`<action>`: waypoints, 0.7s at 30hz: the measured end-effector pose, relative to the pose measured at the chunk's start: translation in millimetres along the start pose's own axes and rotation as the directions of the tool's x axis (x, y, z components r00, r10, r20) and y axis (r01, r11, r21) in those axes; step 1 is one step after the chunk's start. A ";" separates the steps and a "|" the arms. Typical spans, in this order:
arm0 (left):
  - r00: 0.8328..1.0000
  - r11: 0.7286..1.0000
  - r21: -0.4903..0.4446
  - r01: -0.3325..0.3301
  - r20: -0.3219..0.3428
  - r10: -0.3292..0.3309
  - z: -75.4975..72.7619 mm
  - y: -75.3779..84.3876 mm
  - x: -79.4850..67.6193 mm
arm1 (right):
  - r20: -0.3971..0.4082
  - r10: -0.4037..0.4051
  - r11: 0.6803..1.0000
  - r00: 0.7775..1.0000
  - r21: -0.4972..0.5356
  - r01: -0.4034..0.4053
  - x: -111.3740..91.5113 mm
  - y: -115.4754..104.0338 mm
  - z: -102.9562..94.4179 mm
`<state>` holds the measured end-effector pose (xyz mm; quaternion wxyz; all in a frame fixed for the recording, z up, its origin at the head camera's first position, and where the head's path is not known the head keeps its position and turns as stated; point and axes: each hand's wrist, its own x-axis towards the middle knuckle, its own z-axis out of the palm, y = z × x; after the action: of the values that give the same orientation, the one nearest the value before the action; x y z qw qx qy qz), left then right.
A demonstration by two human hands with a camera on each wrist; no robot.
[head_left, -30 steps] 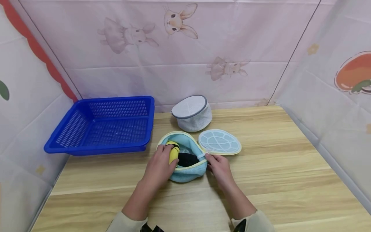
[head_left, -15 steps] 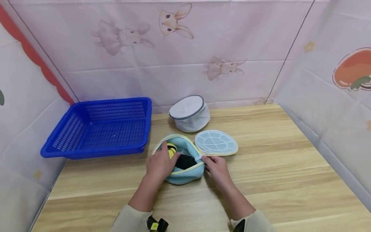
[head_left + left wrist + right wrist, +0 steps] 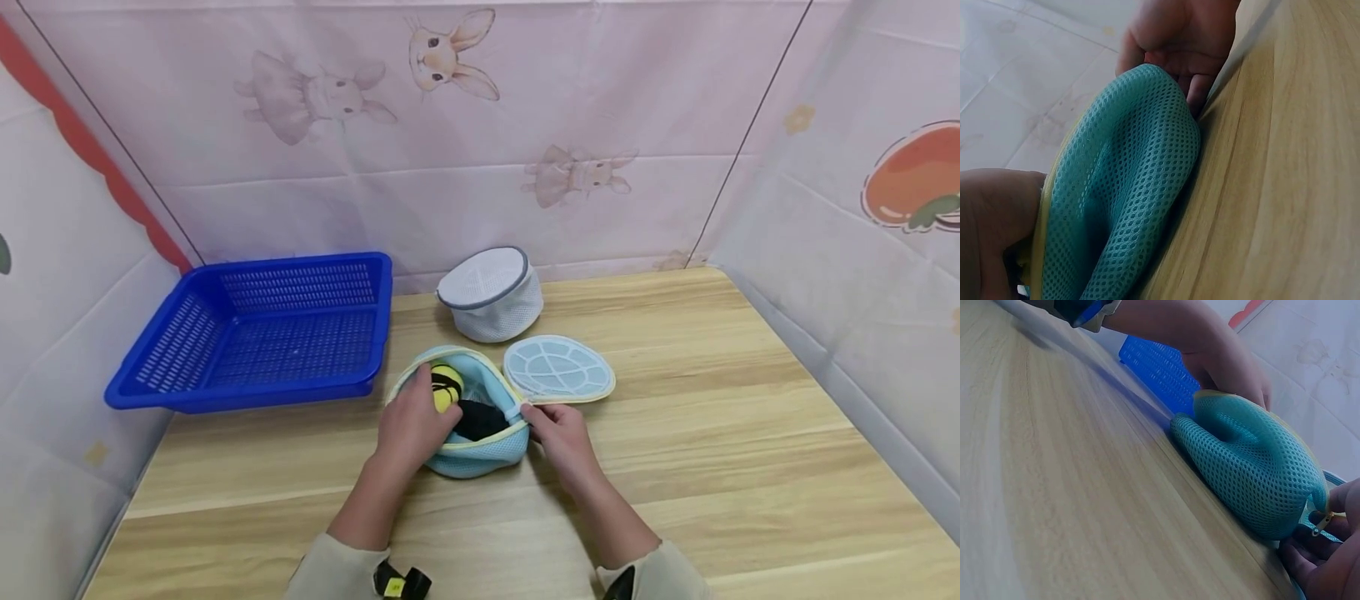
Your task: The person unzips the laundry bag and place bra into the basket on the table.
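Note:
A light-blue mesh laundry bag point(image 3: 480, 458) with yellow trim stands unzipped on the table, its mouth upward. My left hand point(image 3: 412, 421) reaches into the left side of that mouth and grips a yellow rolled cloth with black stripes point(image 3: 446, 386). Beside the roll, inside the bag, lies a black cloth bundle point(image 3: 480, 419). At the right of the mouth, my right hand point(image 3: 561, 433) pinches the bag's rim by the zipper end, where a zipper pull point(image 3: 1322, 524) shows in the right wrist view. The oval lid point(image 3: 558, 368) lies folded back, flat on the table. My left fingertips are hidden.
A blue plastic basket point(image 3: 247, 396) with slotted walls sits at the back left. Behind the laundry bag is a white mesh bag point(image 3: 491, 304) with grey trim, its top closed. Printed sheets point(image 3: 465, 200) line the back and sides of the wooden table point(image 3: 712, 433).
The yellow roll has turned in my left hand, so more of its black stripes show. My left hand has shifted slightly within the bag. The right hand keeps its hold on the rim.

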<state>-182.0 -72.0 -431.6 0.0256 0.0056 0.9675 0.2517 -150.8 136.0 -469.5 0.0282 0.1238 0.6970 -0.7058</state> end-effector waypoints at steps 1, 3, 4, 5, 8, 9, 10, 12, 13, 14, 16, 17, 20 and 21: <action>1.000 1.000 -0.007 -0.015 -0.006 0.015 0.2 -0.5 -0.3 | 0.000 -0.001 1.000 1.000 -0.004 0.001 0.1 0.2 -0.1; 0.999 0.999 -0.014 -0.041 -0.012 0.041 0.9 -1.0 -0.8 | 0.002 0.000 1.000 1.000 -0.005 0.000 0.5 0.7 -0.3; 0.999 0.999 -0.015 -0.051 -0.010 0.051 1.4 -1.2 -1.1 | 0.004 -0.001 1.000 1.000 -0.006 0.001 0.7 1.2 -0.3; 0.998 0.998 -0.013 -0.063 -0.007 0.062 1.7 -1.3 -1.6 | 0.005 -0.002 1.000 1.000 -0.008 0.002 1.0 1.7 -0.4; 0.996 0.996 0.020 -0.081 0.022 0.081 3.2 -0.3 -2.2 | 0.008 -0.006 1.000 1.000 -0.021 0.006 1.5 3.0 -1.1; 0.996 0.996 0.033 -0.086 0.034 0.085 3.4 0.4 -2.2 | 0.010 -0.007 1.000 1.000 -0.022 0.007 1.7 3.3 -1.3; 0.995 0.995 0.045 -0.088 0.047 0.086 3.6 1.2 -2.2 | 0.011 -0.007 1.000 1.000 -0.025 0.007 1.9 3.6 -1.6; 0.994 0.994 0.064 -0.086 0.066 0.082 3.6 2.7 -1.8 | 0.014 -0.008 1.000 1.000 -0.030 0.009 1.7 3.5 -1.7; 0.994 0.994 0.065 -0.082 0.071 0.078 3.5 3.3 -1.4 | 0.016 -0.008 0.999 1.000 -0.031 0.009 1.6 3.3 -1.7; 0.995 0.995 0.063 -0.075 0.071 0.071 3.4 4.1 -0.7 | 0.017 -0.008 1.000 1.000 -0.029 0.008 1.6 3.1 -1.6; 0.996 0.996 0.056 -0.063 0.064 0.059 3.2 4.8 0.9 | 0.020 -0.008 1.000 1.000 -0.030 0.008 1.3 2.6 -1.6; 0.997 0.997 0.054 -0.060 0.060 0.056 3.2 4.8 1.9 | 0.022 -0.010 0.999 1.000 -0.032 0.011 0.9 2.2 -1.5; 0.997 0.996 0.051 -0.067 0.041 0.065 4.4 3.9 5.2 | 0.021 -0.016 0.999 1.000 -0.041 0.017 0.3 1.3 -1.7; 0.997 0.996 0.053 -0.076 0.035 0.074 5.2 3.3 6.1 | 0.021 -0.019 0.999 1.000 -0.044 0.020 0.1 1.1 -1.8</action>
<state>-187.8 -66.4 -434.8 0.0319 0.0466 0.9725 0.2260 -150.5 137.8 -470.5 0.0312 0.1089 0.7133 -0.6916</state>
